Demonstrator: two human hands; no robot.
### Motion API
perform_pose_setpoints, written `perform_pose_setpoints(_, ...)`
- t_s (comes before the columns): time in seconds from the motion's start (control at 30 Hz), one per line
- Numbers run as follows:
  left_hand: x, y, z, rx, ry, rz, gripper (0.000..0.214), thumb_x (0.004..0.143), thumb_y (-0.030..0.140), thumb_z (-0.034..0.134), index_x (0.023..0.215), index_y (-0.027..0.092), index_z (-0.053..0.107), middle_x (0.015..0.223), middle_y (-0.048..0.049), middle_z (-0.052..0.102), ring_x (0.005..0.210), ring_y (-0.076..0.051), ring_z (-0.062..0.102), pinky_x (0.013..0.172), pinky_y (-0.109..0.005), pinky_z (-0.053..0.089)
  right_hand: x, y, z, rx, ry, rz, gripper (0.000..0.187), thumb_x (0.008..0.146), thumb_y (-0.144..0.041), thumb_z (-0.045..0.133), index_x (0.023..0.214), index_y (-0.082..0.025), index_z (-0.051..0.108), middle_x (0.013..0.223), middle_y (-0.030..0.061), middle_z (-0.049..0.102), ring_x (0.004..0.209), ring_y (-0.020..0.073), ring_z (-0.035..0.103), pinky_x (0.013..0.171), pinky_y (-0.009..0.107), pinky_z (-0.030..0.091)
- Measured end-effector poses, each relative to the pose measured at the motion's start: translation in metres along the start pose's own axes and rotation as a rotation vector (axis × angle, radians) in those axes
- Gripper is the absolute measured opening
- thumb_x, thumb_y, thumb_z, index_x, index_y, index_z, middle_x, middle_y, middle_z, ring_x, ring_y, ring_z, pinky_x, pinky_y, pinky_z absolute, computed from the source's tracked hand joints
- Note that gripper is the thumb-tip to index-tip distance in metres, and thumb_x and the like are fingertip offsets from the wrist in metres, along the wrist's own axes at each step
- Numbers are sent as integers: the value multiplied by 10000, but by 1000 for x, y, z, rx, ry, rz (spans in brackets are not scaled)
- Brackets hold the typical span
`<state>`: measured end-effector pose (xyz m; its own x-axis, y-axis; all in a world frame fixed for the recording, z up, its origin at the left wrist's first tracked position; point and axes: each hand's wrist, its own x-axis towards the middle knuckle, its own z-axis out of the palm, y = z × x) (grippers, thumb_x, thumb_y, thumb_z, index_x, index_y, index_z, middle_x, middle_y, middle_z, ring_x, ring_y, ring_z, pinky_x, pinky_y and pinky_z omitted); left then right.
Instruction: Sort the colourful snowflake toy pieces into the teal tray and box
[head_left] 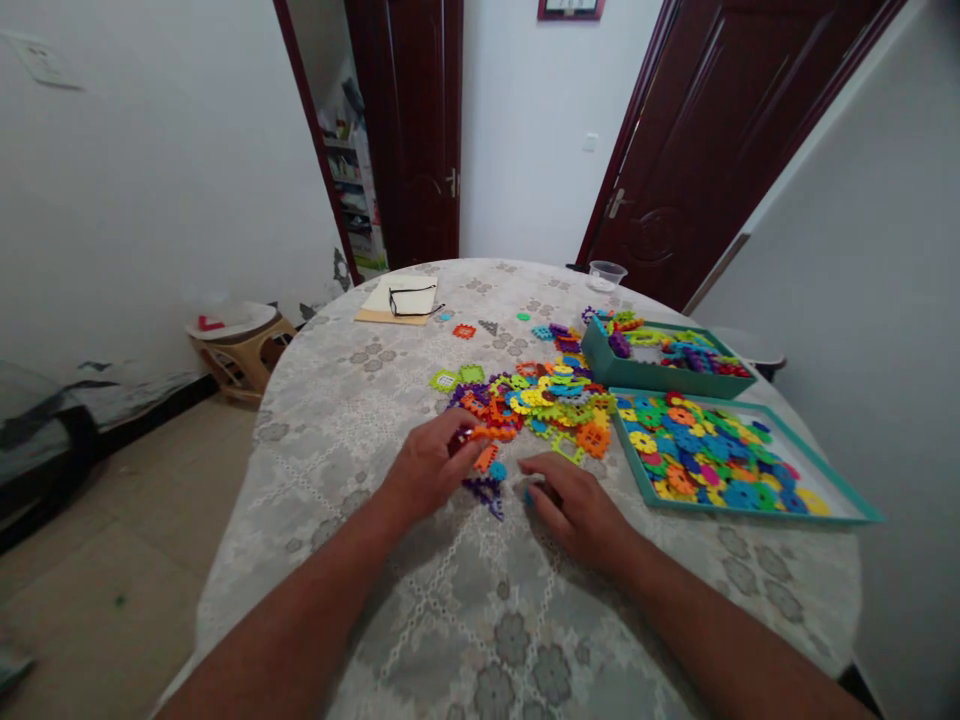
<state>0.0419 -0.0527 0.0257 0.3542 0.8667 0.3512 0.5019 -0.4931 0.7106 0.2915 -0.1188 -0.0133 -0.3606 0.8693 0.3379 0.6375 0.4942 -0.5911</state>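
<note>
A heap of coloured plastic interlocking pieces point(540, 398) lies on the patterned tablecloth point(465, 610). My left hand point(431, 465) rests at the heap's near edge, fingers curled on an orange piece point(486, 457), with a purple piece point(486, 492) just below it. My right hand point(574, 505) lies knuckles up beside them, fingers bent onto a small blue piece point(529, 495) that is mostly hidden.
Two teal trays stand at the right: a flat lid point(840, 510) and a deeper box point(600, 358), both holding several pieces. Farther back are a notebook with glasses point(409, 298) and a clear cup point(606, 273). A stool point(240, 345) stands by the left wall.
</note>
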Motion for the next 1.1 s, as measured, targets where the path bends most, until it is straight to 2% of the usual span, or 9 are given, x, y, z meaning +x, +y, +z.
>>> perform_pose_setpoints(0.13,8,-17,-17,-99,168,-165,237,954,415,652,1080,215,661,786,20,672,660,-134,591,622,-244,461,3,-17,8,-164,-206,-42,290,1033,-309,542,1295,-232,641,1235,113,650,1056,229,651,896,369,544)
perform_pose_setpoints(0.3,6,-21,-18,-185,166,-167,287,936,403,679,1163,228,661,903,2,705,707,-138,601,679,-265,486,9,-41,17,-356,-314,64,268,1041,-362,531,1241,-225,647,1193,100,633,992,220,646,819,332,521)
perform_pose_setpoints(0.4,2,-13,-20,-179,53,-141,243,936,354,674,1148,235,679,943,0,715,768,-145,617,739,-275,487,16,-44,14,-428,-359,90,185,1036,-340,534,1101,-218,657,1134,87,638,913,206,643,740,302,482)
perform_pose_setpoints(0.57,-5,-6,-29,-160,-378,-54,99,924,287,661,998,233,697,885,18,703,776,-142,605,719,-251,450,29,-34,2,-518,-423,113,169,975,-136,514,1053,-198,650,994,85,659,820,204,628,672,297,403)
perform_pose_setpoints(0.67,-10,-5,-30,-103,-535,-35,116,885,254,692,1000,253,704,920,14,708,810,-153,611,720,-250,438,33,-28,-2,-421,-400,76,149,957,-154,537,1043,-201,648,979,73,663,871,209,626,720,304,402)
perform_pose_setpoints(0.73,-12,-4,-28,-49,-575,-28,122,865,234,704,984,261,708,938,7,712,829,-161,611,722,-255,428,32,-27,1,-358,-362,78,96,970,-238,576,1026,-202,646,982,69,662,894,214,617,747,312,403)
perform_pose_setpoints(0.83,-13,-2,-25,-10,-607,-45,126,869,208,675,975,269,704,934,7,710,828,-164,605,717,-258,416,29,-28,10,-345,-307,136,153,989,-349,613,1002,-198,636,988,78,656,890,222,605,736,321,396)
perform_pose_setpoints(0.97,-14,-4,-22,5,-610,-85,112,885,215,651,974,272,690,945,11,699,846,-167,601,725,-261,412,26,-28,18,-306,-267,167,119,982,-325,634,986,-209,605,996,68,646,866,209,589,712,312,388)
perform_pose_setpoints(1.1,-15,-8,-20,-13,-614,-84,67,921,279,648,978,275,683,976,4,700,881,-174,593,757,-268,418,26,-29,15,-250,-288,181,55,965,-252,628,971,-215,587,999,59,635,866,202,588,711,311,404)
